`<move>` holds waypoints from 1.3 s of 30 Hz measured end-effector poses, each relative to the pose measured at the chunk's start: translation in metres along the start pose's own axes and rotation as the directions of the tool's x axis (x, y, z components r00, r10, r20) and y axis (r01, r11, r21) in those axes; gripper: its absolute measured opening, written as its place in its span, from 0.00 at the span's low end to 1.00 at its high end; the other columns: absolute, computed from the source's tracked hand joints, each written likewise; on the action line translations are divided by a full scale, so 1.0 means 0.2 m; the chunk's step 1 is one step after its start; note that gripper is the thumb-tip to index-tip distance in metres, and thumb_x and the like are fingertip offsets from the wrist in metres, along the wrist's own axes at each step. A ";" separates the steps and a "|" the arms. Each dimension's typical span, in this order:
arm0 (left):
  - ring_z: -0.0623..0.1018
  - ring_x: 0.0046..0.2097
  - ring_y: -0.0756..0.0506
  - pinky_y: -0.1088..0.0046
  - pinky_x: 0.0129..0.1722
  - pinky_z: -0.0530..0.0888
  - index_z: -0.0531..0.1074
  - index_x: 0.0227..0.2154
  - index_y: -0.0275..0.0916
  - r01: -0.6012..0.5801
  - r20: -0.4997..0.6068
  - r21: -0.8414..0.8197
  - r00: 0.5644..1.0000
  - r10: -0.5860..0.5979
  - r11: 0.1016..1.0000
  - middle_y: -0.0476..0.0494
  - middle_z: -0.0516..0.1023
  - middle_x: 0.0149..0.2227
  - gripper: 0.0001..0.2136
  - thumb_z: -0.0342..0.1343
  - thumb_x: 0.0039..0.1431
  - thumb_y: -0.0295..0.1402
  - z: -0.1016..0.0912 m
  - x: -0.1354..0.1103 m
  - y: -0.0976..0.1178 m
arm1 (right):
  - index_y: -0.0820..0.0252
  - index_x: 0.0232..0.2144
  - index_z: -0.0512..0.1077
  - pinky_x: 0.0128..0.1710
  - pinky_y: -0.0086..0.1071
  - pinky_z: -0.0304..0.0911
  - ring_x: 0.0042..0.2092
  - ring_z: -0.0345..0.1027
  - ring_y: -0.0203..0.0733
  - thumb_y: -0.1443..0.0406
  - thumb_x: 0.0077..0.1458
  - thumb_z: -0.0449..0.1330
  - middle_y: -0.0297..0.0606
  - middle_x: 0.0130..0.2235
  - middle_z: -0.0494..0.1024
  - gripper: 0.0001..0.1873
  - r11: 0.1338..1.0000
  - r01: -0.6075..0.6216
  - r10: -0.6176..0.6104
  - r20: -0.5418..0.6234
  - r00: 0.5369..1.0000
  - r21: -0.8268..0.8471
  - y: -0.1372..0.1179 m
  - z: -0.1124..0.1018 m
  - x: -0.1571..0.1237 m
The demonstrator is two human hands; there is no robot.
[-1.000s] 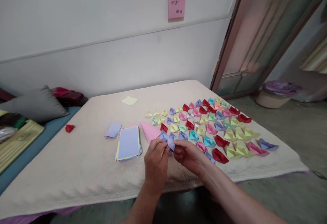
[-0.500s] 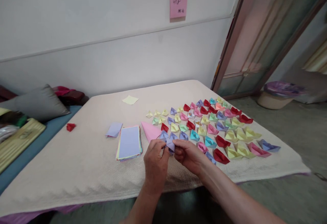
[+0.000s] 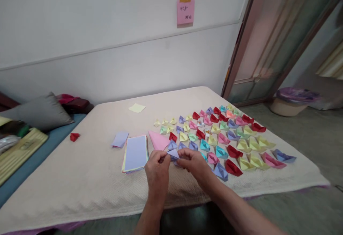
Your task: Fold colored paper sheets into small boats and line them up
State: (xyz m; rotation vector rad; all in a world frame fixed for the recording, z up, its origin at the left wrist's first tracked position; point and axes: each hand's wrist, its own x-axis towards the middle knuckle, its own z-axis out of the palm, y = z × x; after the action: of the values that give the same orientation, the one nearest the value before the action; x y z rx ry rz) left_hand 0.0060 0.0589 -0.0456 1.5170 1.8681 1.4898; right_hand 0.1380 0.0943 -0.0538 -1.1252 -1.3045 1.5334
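Observation:
My left hand [image 3: 157, 169] and my right hand [image 3: 193, 163] are both pinched on a small lilac folded paper piece [image 3: 173, 153], held just above the cream cloth [image 3: 80, 177] near its front edge. Behind my hands lies a pink paper folded to a triangle [image 3: 158, 140]. Rows of several folded paper boats [image 3: 227, 135] in red, yellow, pink, blue, green and lilac spread out to the right. A stack of coloured paper sheets [image 3: 135, 148] with a lilac sheet on top lies just left of my left hand.
A loose lilac sheet [image 3: 119, 139] lies left of the stack, a pale yellow sheet [image 3: 137, 108] farther back, and a red folded piece [image 3: 74, 136] at the cloth's left edge. A grey pillow [image 3: 40, 111] sits at far left. A pink note [image 3: 185, 10] hangs on the wall.
Both hands drew a little nearer to me, and the lilac piece between them now shows as a flattened point. My view tilted down slightly.

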 end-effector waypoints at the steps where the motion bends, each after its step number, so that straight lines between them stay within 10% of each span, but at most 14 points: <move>1: 0.72 0.30 0.49 0.75 0.31 0.66 0.73 0.22 0.38 -0.005 -0.007 0.002 1.000 0.005 1.000 0.49 0.72 0.26 0.05 0.54 0.49 0.26 0.00 0.00 0.00 | 0.60 0.21 0.69 0.22 0.27 0.48 0.21 0.53 0.32 0.70 0.37 0.59 0.26 0.17 0.62 0.03 0.999 0.042 -0.043 -0.018 0.999 -0.032 0.00 0.00 0.00; 14: 0.73 0.39 0.46 0.70 0.42 0.68 0.73 0.29 0.39 -0.150 -0.048 -0.052 0.988 0.147 0.987 0.44 0.74 0.35 0.05 0.52 0.55 0.30 0.03 -0.05 0.04 | 0.59 0.23 0.68 0.24 0.28 0.53 0.23 0.57 0.33 0.67 0.45 0.56 0.28 0.19 0.65 0.02 0.995 0.079 -0.068 -0.168 0.983 0.060 0.00 0.05 -0.04; 19: 0.71 0.49 0.43 0.67 0.49 0.65 0.74 0.24 0.38 0.139 0.123 -0.339 0.987 -0.102 0.930 0.41 0.73 0.45 0.08 0.52 0.54 0.31 0.02 -0.03 0.04 | 0.62 0.21 0.70 0.23 0.27 0.50 0.21 0.56 0.31 0.69 0.41 0.56 0.30 0.19 0.68 0.02 0.974 -0.024 0.043 -0.082 0.996 0.226 -0.01 0.01 -0.02; 24: 0.75 0.37 0.46 0.71 0.38 0.69 0.71 0.26 0.35 0.454 0.304 -0.615 0.891 -0.337 0.644 0.43 0.76 0.37 0.04 0.58 0.44 0.28 0.03 -0.02 0.00 | 0.63 0.20 0.70 0.22 0.27 0.49 0.22 0.57 0.31 0.71 0.37 0.56 0.32 0.19 0.70 0.03 0.951 -0.097 0.099 0.010 0.995 0.294 -0.02 -0.01 -0.01; 39: 0.75 0.33 0.49 0.74 0.34 0.71 0.74 0.33 0.34 0.657 0.558 -0.644 0.754 -0.346 0.392 0.44 0.76 0.33 0.12 0.63 0.43 0.29 -0.01 0.00 0.02 | 0.63 0.19 0.68 0.21 0.26 0.49 0.21 0.58 0.31 0.71 0.35 0.59 0.30 0.17 0.66 0.03 0.875 -0.246 0.218 0.114 0.969 0.416 -0.04 -0.03 0.00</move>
State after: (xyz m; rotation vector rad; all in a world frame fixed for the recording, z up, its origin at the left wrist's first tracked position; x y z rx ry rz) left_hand 0.0066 0.0566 -0.0408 0.5701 0.9827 1.3369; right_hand 0.1433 0.0976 -0.0474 -0.9739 -0.8265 1.9324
